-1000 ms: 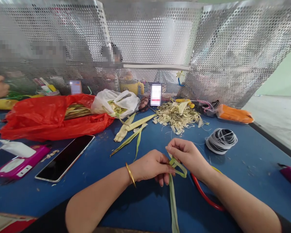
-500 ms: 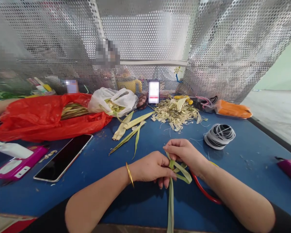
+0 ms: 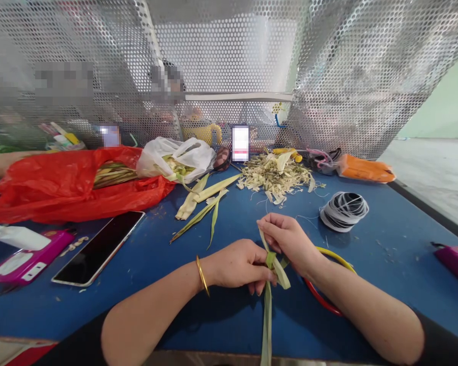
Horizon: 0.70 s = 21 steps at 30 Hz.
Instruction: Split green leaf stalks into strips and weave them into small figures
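Between my hands is a pale green leaf strip [image 3: 266, 320], knotted or folded near its top, with a long tail hanging past the table's front edge. My left hand [image 3: 244, 267] is closed, pinching the strip just below and beside the fold. A short loop of leaf sticks out to the right of these fingers. My right hand [image 3: 288, 236], just above and to the right, pinches the strip's upper end between thumb and forefinger. Beneath my right forearm lies a red and yellow ring-like handle [image 3: 336, 256], partly covered.
On the blue table [image 3: 137, 310] lie leaf pieces [image 3: 204, 203], a heap of shreds [image 3: 277, 175], a thread spool [image 3: 344, 211] and a dark phone [image 3: 99, 249]. A red plastic bag [image 3: 49, 188] and white bag [image 3: 179, 155] hold leaves. Another person's arm [image 3: 11, 162] reaches in at left.
The leaf loop at the right of my left fingers has become smaller and tighter. My right hand, still pinching the upper end, has shifted slightly up, and more of the yellow handle shows.
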Motion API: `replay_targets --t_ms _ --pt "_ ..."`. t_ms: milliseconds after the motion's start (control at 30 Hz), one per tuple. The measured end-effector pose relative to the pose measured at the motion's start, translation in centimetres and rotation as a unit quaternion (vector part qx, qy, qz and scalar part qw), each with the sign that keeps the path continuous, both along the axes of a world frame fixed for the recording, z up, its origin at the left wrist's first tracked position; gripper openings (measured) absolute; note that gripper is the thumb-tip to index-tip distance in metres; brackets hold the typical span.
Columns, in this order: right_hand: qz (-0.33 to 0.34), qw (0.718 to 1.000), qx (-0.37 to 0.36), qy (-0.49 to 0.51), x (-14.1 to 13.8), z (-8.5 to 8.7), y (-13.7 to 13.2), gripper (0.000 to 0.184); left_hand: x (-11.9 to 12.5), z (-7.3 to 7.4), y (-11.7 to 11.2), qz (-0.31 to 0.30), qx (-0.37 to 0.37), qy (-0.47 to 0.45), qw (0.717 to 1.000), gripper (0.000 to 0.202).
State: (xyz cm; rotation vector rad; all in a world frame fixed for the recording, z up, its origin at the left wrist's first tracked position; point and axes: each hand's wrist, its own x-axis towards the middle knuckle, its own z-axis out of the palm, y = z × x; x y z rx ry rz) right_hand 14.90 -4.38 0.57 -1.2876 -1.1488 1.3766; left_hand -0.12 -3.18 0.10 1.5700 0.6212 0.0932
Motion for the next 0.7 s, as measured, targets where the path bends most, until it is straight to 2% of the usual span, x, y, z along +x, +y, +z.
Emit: replay_targets --t_ms 333,700 --pt "-0.089 0.995 0.031 0.043 0.5 0.5 0.4 0.036 0.0 -0.2 0.0 -0.02 -0.036 -0.001 0.999 0.01" --pt "-0.209 0.97 0.085 0.096 1.9 1.1 1.4 0.038 -0.3 0.1 0.2 0.013 -0.083 0.004 0.996 0.019"
